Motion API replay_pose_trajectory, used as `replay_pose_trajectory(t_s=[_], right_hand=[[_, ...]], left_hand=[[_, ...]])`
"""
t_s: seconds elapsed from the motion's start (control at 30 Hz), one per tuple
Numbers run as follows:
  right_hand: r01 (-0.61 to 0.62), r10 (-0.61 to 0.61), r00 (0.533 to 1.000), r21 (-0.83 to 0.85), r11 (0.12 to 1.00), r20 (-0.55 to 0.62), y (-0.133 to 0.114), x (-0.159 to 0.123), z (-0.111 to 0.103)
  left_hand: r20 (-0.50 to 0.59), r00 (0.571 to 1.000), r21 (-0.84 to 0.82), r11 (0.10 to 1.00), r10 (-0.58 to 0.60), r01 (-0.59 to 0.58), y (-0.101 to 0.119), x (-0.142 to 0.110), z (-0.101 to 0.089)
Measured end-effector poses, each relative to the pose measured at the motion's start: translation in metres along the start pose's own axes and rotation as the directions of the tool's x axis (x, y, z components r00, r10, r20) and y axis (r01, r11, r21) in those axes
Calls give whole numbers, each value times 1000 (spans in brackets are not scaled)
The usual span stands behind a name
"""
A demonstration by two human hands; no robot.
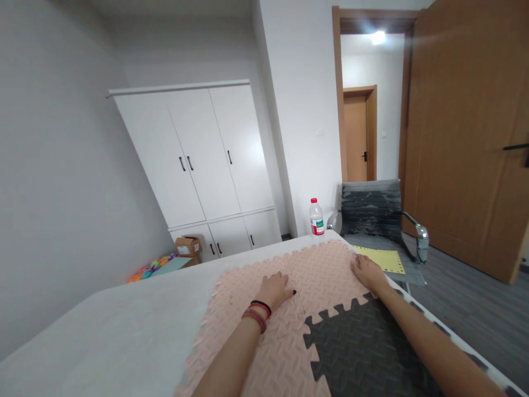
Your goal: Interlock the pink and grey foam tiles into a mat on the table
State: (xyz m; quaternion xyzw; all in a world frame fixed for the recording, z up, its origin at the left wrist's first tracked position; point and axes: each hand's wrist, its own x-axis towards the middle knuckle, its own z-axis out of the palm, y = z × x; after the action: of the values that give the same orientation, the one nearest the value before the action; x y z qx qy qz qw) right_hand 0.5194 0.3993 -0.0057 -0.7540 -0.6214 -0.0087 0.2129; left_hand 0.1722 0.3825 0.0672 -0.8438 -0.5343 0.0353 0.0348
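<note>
Pink interlocking foam mat tiles [326,270] lie joined on a white table [124,325], with a dark grey tile [363,353] locked into their near right corner. My left hand [275,289] rests flat on the pink mat near a seam, fingers curled down, with red and black bands on the wrist. My right hand [367,273] presses palm-down on the pink tile's right edge, close to the table's side. Neither hand holds anything.
A plastic water bottle [317,217] stands at the table's far edge. A grey office chair [378,220] with a yellow sheet [382,260] on its seat sits right of the table. White cabinets [206,165], cardboard boxes [188,246], and an open wooden door [467,138] lie beyond.
</note>
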Motion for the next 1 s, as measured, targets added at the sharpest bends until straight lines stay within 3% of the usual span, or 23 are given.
replay_pose_trajectory(t_s=[0.3,0.53,0.83,1.0], right_hand=[[-14,14,1000,-9,1000,1,-1,0,0],[-10,10,1000,-22,1000,-1,-2,-1,-2],[-19,20,1000,-71,997,18,-2,-2,-2],[14,-14,1000,-142,990,0,-29,-17,-22]], left_hand=[[-89,996,6,999,32,-31,19,-28,8],[-79,993,-4,996,91,-91,26,-57,4],[-32,999,14,1000,-15,15,38,-61,11],[5,989,58,987,-150,149,46,-61,13]])
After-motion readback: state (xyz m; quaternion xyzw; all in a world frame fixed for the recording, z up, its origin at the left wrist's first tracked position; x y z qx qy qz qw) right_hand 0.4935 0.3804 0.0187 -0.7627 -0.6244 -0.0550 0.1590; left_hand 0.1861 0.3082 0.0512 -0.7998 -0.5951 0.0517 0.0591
